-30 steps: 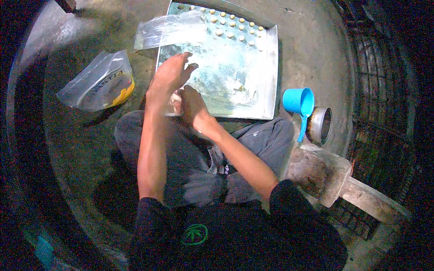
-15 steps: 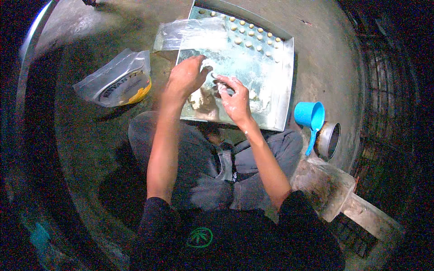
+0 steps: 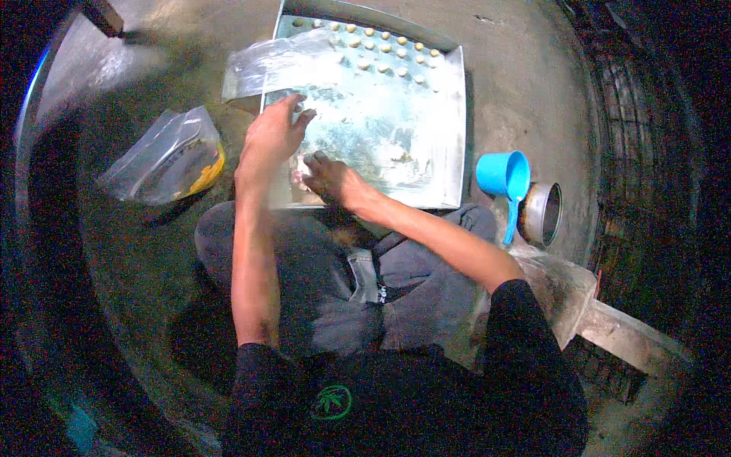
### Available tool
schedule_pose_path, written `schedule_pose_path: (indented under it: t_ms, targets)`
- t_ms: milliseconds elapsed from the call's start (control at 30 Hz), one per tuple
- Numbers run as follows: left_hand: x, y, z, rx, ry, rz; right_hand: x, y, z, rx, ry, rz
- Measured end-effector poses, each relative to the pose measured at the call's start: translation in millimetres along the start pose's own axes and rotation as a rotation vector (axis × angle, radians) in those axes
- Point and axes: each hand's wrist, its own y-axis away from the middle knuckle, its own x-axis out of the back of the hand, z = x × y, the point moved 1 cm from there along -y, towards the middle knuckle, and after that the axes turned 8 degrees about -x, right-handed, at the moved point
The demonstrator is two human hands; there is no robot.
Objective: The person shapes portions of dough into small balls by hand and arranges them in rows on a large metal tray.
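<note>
A shallow metal tray (image 3: 459,107) lies in front of my crossed legs, its bottom smeared with white flour. Over its left part is my left hand (image 3: 268,141), fingers curled with the tips near the thumb; whatever pale bit lies between them is too blurred to name. My right hand (image 3: 333,181) reaches across to the tray's near left corner. Its bent fingers close on a pale lump of dough (image 3: 300,174), partly hidden by the hand. Rows of small round dough balls (image 3: 383,68) sit at the tray's far end.
A clear plastic sheet (image 3: 278,65) covers the tray's far left edge. On the floor to the left rests a clear bag with yellow print (image 3: 171,156). At right, a blue dipper (image 3: 496,175) stands against a metal pot (image 3: 539,215), beside a worn slab (image 3: 556,286).
My right hand has moved left and toward me, from above the tray's middle down to the dough. My hands have drawn apart. The whole view has shifted slightly.
</note>
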Motion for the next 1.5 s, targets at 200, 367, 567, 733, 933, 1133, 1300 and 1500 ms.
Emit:
schedule_pose_path:
  t_ms: [200,367,567,733,933,1133,1300,1500]
  targets:
    - [-3.4,-2.3,0.5,0.024,-0.001,-0.016,48.9,26.1,24.5,-0.254,0.000,-0.393]
    - [-3.8,-1.8,2.9,0.014,0.008,-0.031,110.1,74.4,53.3,-0.568,-0.226,-0.040]
    - [-4.5,0.5,8.2,-0.004,-0.012,0.024,79.9,106.8,91.7,-0.678,-0.151,-0.150]
    - [-3.8,2.7,3.8,-0.051,-0.022,0.020,64.4,87.4,56.0,-0.600,-0.145,-0.109]
    - [5.1,-9.3,-1.0,-0.058,0.011,0.298,84.3,103.4,70.0,-0.890,-0.534,0.145]
    - [4.1,-9.4,-2.5,-0.048,0.118,0.278,94.2,114.8,93.1,-0.945,-0.122,0.368]
    - [3.8,-5.9,21.0,-0.091,0.070,0.203,75.7,105.8,85.0,-0.948,-0.086,0.236]
    - [-3.4,-5.7,13.5,-0.042,0.153,0.166,48.9,87.8,52.3,-0.982,-0.152,0.093]
